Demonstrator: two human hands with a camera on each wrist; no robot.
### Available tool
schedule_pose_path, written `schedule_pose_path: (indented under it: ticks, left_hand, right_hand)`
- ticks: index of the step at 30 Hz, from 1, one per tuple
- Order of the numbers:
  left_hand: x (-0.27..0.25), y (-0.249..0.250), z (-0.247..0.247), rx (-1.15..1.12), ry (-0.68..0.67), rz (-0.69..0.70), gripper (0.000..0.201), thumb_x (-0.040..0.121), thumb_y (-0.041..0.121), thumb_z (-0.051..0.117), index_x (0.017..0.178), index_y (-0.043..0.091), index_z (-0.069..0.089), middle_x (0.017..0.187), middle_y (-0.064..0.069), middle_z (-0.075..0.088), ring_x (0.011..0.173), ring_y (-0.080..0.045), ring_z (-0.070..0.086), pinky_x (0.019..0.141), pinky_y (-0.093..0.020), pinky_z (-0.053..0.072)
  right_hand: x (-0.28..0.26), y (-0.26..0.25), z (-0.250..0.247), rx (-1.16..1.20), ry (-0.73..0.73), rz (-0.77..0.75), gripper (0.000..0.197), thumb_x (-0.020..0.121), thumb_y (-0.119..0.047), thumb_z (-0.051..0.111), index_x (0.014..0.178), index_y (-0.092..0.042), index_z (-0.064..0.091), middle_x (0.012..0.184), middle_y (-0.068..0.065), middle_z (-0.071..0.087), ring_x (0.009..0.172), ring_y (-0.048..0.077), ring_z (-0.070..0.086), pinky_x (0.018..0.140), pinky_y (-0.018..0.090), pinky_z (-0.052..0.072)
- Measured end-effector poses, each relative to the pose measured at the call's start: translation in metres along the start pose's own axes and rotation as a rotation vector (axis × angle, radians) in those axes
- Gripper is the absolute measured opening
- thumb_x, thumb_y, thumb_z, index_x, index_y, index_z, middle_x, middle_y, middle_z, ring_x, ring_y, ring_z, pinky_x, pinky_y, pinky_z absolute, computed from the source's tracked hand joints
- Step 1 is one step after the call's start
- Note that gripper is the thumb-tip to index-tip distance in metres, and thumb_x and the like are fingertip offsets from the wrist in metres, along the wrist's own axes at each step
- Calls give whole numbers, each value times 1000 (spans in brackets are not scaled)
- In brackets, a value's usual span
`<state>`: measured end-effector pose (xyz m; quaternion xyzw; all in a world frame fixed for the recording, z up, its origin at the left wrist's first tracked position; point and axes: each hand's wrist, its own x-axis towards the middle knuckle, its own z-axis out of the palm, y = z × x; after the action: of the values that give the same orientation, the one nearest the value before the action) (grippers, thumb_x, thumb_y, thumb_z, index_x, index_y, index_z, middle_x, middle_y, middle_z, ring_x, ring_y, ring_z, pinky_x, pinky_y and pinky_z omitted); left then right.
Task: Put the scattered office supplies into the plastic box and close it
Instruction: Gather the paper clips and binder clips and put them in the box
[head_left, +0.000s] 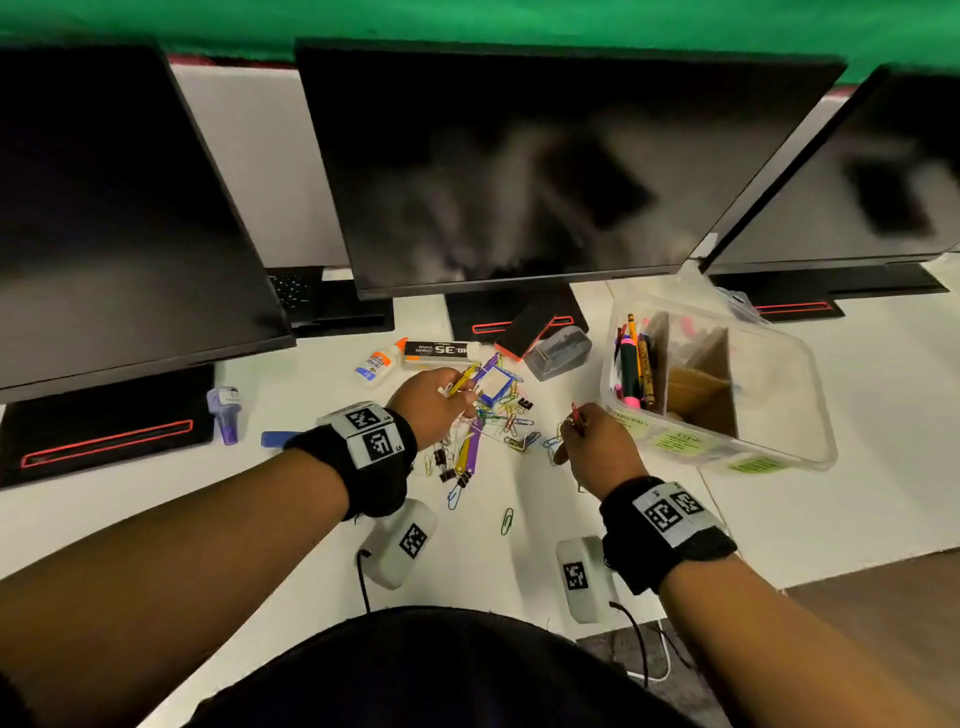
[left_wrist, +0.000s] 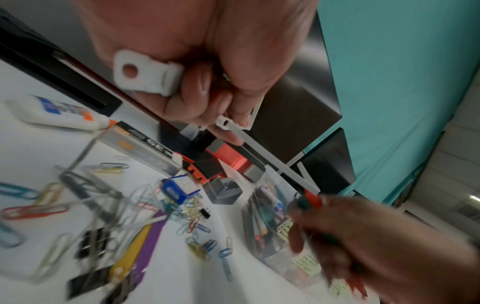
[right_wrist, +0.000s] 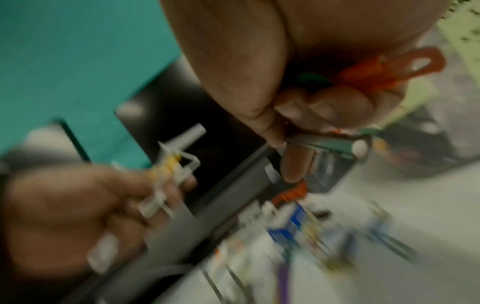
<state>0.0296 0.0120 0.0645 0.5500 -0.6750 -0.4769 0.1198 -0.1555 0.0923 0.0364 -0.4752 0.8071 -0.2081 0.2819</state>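
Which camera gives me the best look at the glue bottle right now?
The left wrist view: the glue bottle lies large and fairly sharp on the desk, blue label and orange cap clear. The head view shows it whole but small. The right wrist view is too blurred to find it.

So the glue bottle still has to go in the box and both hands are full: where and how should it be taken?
Grip the glue bottle across its white body, coming from above. It lies flat on the desk, orange cap pointing away toward the staple box and close to it, so that narrow end looks crowded; the long sides look free for thumb and fingers.
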Motion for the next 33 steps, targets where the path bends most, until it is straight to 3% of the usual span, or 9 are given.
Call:
schedule_pose_path:
  ticks: [3, 7, 14, 18, 21, 23, 27, 30, 33]
  left_hand:
    - [6, 18, 10, -25, 30, 24, 23, 96, 22, 48, 106, 9, 64, 110, -6, 68, 104, -21, 57, 94, -30, 42]
    - [17, 45, 27, 11, 29, 35, 23, 96, 24, 47, 77, 22, 59, 94, 3, 61, 93, -20, 55, 81, -27, 37]
    - [34, 107, 61, -44, 100, 34, 24, 96, 26, 46, 94, 13, 65, 100, -10, 66, 95, -27, 60, 70, -28, 43]
    - [41, 140, 84, -65, 104, 1, 24, 96, 25, 45, 83, 12, 60, 77, -9, 60, 81, -30, 55, 60, -26, 39]
    - [45, 158, 99, -140, 129, -55, 26, 96, 19, 45, 78, 12, 62, 108, -20, 67, 105, -41, 58, 59, -30, 43]
    - [48, 163, 106, -208, 147, -89, 30, 96, 17, 46, 69, 12, 58, 120, -19, 63, 112, -37, 56, 65, -32, 47]
    - [59, 162, 117, -415, 140, -163, 24, 96, 19, 49, 75, 12, 59, 96, 0, 64, 51, -17, 44, 45, -19, 32]
    - [64, 163, 122, -490, 130, -162, 16, 95, 18, 51, 89, 9, 63, 73, 3, 58, 48, -12, 31, 46, -22, 28]
    - [67, 167, 125, -474, 110, -122, 14, 94, 17, 52, 82, 15, 60, 72, 1, 59, 49, -12, 30, 48, -23, 26]
  right_hand:
    - [13, -18, -52, 268, 111, -10, 10, 97, -13, 42, 91, -10, 50, 66, 4, 61, 58, 12, 56, 46, 15, 39]
    - [56, -2, -115, 460, 299, 73, 24, 97, -14, 43, 75, -14, 52, 62, 3, 55, 39, 6, 48, 38, 15, 35]
    - [132, 36, -156, 526, 271, 185, 23, 93, -13, 47, 72, -16, 53, 72, 6, 61, 52, 15, 43, 50, 26, 32]
    - [150, 41, -160, 487, 229, 179, 15, 93, -11, 49, 88, -9, 63, 72, 9, 62, 68, 24, 54, 59, 28, 44]
    - [154, 50, -160, 352, 107, 238, 32, 90, -20, 56, 116, -1, 58, 113, 19, 64, 96, 33, 62, 87, 37, 51]
    - [150, 57, -161, 223, -14, 250, 40, 89, -22, 60, 123, -1, 55, 121, 17, 61, 109, 35, 60, 84, 33, 48]
    - [143, 64, -167, 138, -59, 202, 47, 86, -17, 63, 130, -7, 50, 136, 12, 52, 122, 31, 52, 100, 36, 43]
    - [129, 59, -169, 277, 21, 52, 37, 89, -12, 59, 125, -12, 54, 127, 7, 57, 116, 26, 54, 98, 33, 43]
    - [110, 50, -168, 481, -162, -98, 18, 93, -13, 53, 109, -13, 62, 97, 8, 64, 80, 19, 59, 72, 30, 52]
